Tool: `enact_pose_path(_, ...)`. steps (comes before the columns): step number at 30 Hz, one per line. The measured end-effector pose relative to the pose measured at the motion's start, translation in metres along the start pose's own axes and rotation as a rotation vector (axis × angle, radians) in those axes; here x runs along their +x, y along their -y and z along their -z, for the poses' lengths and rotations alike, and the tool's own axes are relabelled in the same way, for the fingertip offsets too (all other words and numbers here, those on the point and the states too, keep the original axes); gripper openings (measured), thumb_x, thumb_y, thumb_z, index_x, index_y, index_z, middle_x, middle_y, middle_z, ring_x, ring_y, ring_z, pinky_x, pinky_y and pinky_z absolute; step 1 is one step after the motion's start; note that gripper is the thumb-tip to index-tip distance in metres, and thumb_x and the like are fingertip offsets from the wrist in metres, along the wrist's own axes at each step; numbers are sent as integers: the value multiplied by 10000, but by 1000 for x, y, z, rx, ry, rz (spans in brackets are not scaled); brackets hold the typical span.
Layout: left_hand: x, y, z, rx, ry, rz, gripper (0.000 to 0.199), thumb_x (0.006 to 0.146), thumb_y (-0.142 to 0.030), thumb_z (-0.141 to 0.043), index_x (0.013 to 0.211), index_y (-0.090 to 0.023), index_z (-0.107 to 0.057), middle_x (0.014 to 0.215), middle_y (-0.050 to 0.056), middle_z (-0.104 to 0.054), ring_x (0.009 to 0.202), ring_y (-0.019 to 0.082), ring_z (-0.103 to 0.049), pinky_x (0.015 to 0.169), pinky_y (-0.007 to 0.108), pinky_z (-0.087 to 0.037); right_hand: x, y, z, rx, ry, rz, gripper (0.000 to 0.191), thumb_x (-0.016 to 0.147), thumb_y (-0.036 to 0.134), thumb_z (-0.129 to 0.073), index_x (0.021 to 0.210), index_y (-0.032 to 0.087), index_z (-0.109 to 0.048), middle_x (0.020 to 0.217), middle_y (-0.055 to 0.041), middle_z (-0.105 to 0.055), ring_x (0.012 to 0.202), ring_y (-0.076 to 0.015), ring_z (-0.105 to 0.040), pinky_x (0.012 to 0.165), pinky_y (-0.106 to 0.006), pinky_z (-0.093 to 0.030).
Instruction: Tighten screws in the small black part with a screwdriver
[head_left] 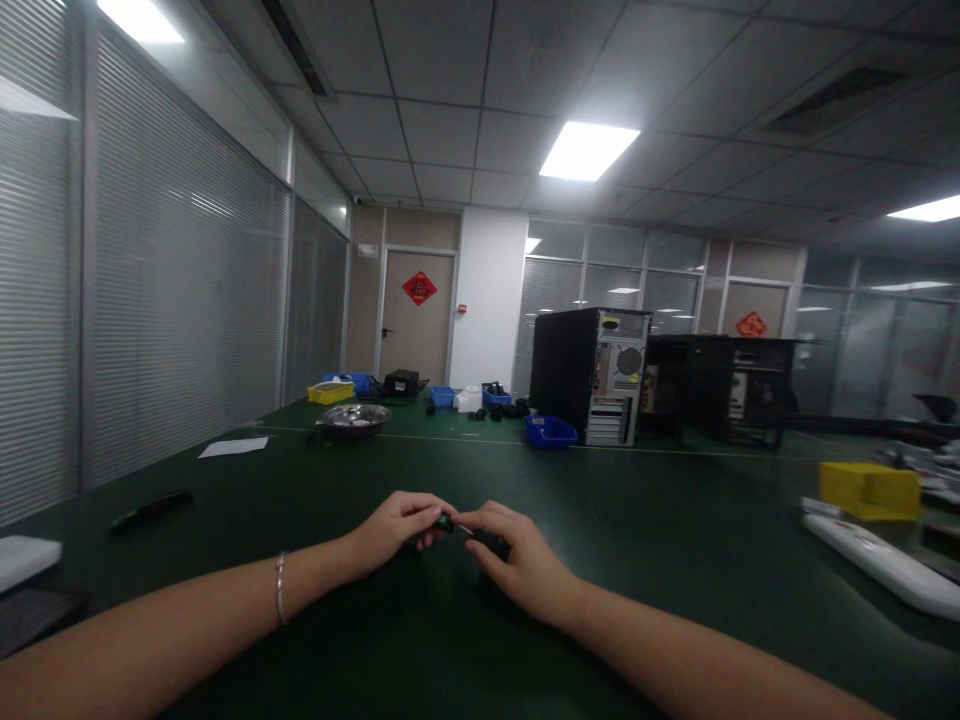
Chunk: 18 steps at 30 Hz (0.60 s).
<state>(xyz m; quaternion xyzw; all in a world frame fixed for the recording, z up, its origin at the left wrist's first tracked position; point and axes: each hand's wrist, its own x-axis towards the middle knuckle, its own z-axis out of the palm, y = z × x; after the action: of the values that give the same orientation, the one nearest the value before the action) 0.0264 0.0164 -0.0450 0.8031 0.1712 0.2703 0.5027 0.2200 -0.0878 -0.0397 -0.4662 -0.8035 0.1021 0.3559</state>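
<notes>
Both hands meet above the green table (345, 484), near the middle of the view. My left hand (401, 528) pinches a small green and dark part (445, 522) between thumb and fingers. Close beside it, my right hand (517, 560) is curled around a dark-handled tool (491, 543). A thin, light-coloured shaft shows between the hands and points at the small part; whether its tip touches is too small to tell. The palm and lower fingers of my right hand hide some of the handle.
Farther back are a metal bowl (355, 419), a yellow tray (330, 393), a blue bin (551, 432) and a computer tower (570, 372). A dark green tool (151, 510) lies left. At right are a yellow box (870, 490) and a long white object (885, 562).
</notes>
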Motion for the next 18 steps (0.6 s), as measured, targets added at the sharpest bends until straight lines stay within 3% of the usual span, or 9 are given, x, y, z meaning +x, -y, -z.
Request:
enact_pose_path(12,0,7,2,-206,108,98,359,800,-391,-521,991,-105,-625,761,47,-564,645,118,-485,568,236,-358,1,1,0,55,17,28,196,818,220,-534,1010,214,-572,940,-18,-587,818,-139,-536,712,-244,-418)
enact_pose_path(18,3,5,1,-198,-5,110,320,809,-376,-515,1004,-126,-560,796,35,-572,643,109,-503,583,240,-379,2,1,1,35,-27,2,185,830,226,-510,1005,212,-571,949,-21,-588,820,-147,-527,708,-254,-410)
